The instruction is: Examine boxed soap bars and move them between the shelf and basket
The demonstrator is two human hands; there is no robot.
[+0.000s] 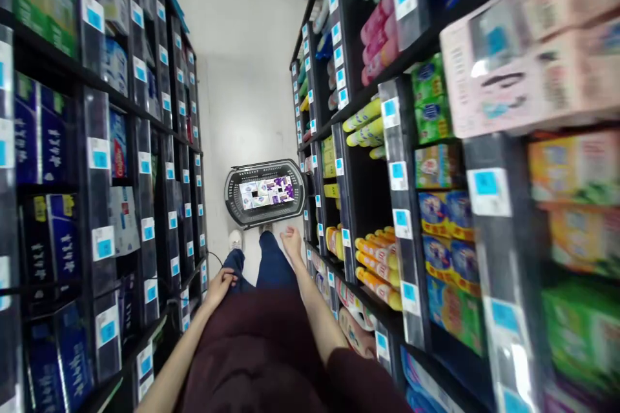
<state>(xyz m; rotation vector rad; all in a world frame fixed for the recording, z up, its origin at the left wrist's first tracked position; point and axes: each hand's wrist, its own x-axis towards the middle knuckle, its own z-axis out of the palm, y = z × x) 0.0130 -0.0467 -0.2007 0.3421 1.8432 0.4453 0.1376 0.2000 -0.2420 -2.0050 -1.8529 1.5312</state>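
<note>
My left hand (221,285) hangs beside my left thigh with its fingers loosely curled; no object shows in it. Close to the right-hand shelves, my right hand (291,244) is half closed and also looks bare. It is just behind the near right end of a black shopping basket (234,209), apart from it. The basket is on the floor in front of my shoes. Inside lie several white and purple boxes (266,193), side by side in rows.
Tall shelves with price tags (99,153) line both sides of a narrow aisle. Orange bottles (380,269), yellow bottles (365,126) and pink boxes (504,77) stand on the right. Toothpaste boxes (119,148) fill part of the left. Pale floor (242,90) stretches ahead to another shelf.
</note>
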